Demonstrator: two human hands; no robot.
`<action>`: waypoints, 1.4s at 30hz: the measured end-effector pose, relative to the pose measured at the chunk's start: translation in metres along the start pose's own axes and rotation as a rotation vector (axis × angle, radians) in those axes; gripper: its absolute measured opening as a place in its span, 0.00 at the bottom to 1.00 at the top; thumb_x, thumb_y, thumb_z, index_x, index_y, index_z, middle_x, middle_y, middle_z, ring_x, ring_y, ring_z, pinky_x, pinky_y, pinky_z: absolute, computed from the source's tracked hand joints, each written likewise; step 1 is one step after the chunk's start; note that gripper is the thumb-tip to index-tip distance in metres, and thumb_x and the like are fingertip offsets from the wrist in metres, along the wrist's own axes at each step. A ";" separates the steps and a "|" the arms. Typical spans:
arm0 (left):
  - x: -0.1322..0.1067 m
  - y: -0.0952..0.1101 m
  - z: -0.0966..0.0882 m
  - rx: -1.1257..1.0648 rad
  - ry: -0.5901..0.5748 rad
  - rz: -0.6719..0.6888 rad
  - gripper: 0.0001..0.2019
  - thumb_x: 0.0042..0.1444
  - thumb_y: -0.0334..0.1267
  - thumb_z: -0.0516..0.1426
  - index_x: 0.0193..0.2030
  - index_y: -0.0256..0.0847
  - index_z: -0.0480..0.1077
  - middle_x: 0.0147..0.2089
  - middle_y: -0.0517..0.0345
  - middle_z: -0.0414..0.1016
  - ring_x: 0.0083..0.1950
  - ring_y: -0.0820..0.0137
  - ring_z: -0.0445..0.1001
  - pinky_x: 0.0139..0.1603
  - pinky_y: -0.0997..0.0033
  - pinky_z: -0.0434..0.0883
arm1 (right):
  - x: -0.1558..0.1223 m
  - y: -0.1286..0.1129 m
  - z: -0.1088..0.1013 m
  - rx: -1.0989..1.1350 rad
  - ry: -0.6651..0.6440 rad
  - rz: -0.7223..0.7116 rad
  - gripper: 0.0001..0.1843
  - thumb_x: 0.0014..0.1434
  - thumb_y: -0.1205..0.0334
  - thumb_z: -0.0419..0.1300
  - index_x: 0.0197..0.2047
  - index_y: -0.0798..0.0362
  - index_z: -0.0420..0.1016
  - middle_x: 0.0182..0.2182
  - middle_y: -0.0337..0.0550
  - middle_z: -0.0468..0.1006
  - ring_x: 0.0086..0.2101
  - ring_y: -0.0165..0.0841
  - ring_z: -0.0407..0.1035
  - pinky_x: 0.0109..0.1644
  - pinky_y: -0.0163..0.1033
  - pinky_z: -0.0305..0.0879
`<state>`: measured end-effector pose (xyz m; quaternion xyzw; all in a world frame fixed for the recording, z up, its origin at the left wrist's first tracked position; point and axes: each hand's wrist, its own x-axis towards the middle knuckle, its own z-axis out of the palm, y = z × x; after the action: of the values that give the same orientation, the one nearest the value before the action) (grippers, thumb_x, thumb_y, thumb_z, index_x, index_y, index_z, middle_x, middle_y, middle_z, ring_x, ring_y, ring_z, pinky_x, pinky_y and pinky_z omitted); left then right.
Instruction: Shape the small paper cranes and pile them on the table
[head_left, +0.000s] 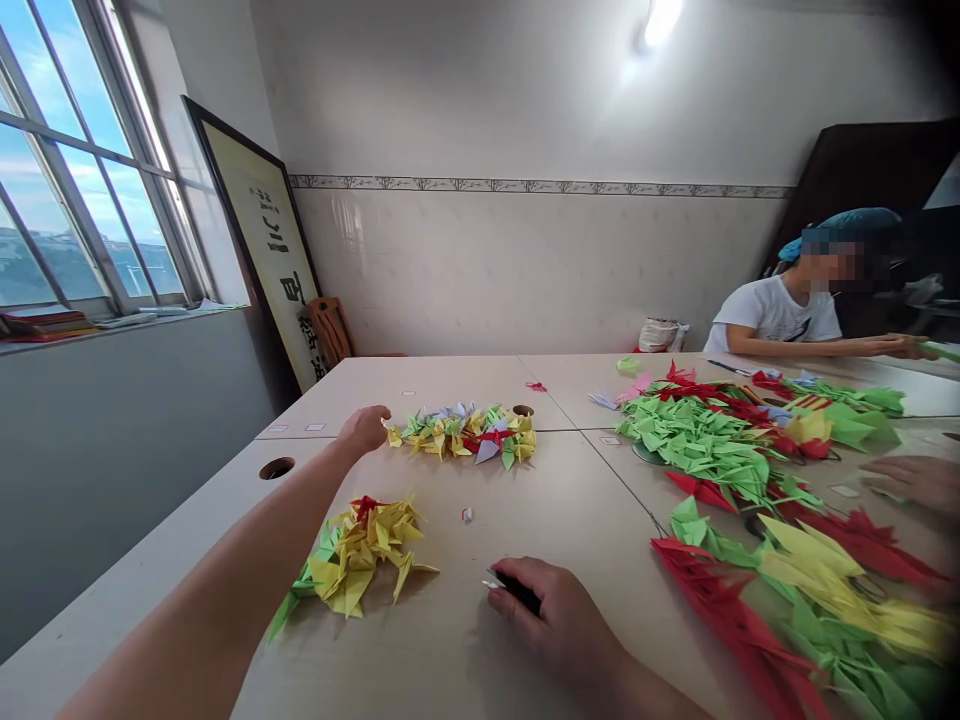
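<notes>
Four masses of folded paper lay on the tabletop (450, 650): one yellow heap (360, 555), one mixed heap (465, 435), one green-and-red spread (712, 440) and one bundle of long strands (810, 600); the pieces within each were too many and too tangled to count; two round holes showed, a near hole (277, 467) and a far hole (523, 410); two loose bits lay apart, a small scrap (467, 514) and a red scrap (535, 386); the person's own hands were two, the left hand (365, 430) and the right hand (551, 620); one dark tool (517, 590) was in the right hand; one further hand (911, 480) showed at the right edge; one co-worker (780, 310) sat beyond.
</notes>
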<state>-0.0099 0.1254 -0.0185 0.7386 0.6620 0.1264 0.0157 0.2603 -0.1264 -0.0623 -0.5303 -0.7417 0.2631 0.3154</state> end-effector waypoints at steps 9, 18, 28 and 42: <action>-0.008 0.014 0.002 -0.173 0.011 -0.075 0.14 0.57 0.39 0.52 0.49 0.37 0.64 0.49 0.50 0.66 0.46 0.65 0.68 0.45 0.58 0.69 | 0.000 -0.004 -0.004 -0.037 0.006 -0.011 0.13 0.54 0.58 0.55 0.39 0.53 0.76 0.32 0.43 0.78 0.31 0.33 0.69 0.33 0.32 0.59; -0.058 0.051 -0.035 -0.723 0.175 -0.173 0.16 0.51 0.33 0.55 0.48 0.36 0.65 0.39 0.54 0.72 0.40 0.67 0.72 0.37 0.71 0.69 | -0.001 -0.003 -0.003 0.062 0.047 -0.057 0.13 0.56 0.57 0.53 0.35 0.54 0.75 0.28 0.41 0.75 0.29 0.31 0.66 0.32 0.31 0.58; -0.222 0.130 -0.002 -1.959 -0.394 -0.435 0.11 0.46 0.23 0.56 0.37 0.37 0.66 0.30 0.56 0.74 0.31 0.76 0.74 0.33 0.81 0.70 | -0.008 -0.019 -0.010 0.347 0.172 -0.058 0.16 0.58 0.53 0.51 0.35 0.56 0.73 0.24 0.37 0.67 0.24 0.27 0.59 0.26 0.29 0.56; -0.226 0.128 0.005 -1.986 -0.528 -0.377 0.09 0.43 0.22 0.59 0.32 0.36 0.67 0.30 0.56 0.73 0.30 0.76 0.73 0.33 0.80 0.70 | -0.010 -0.021 -0.010 0.203 0.181 -0.115 0.15 0.59 0.55 0.50 0.35 0.55 0.74 0.23 0.38 0.68 0.26 0.29 0.61 0.30 0.31 0.59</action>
<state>0.0956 -0.1114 -0.0362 0.2825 0.3403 0.4438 0.7794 0.2573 -0.1418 -0.0429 -0.4738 -0.7090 0.2691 0.4476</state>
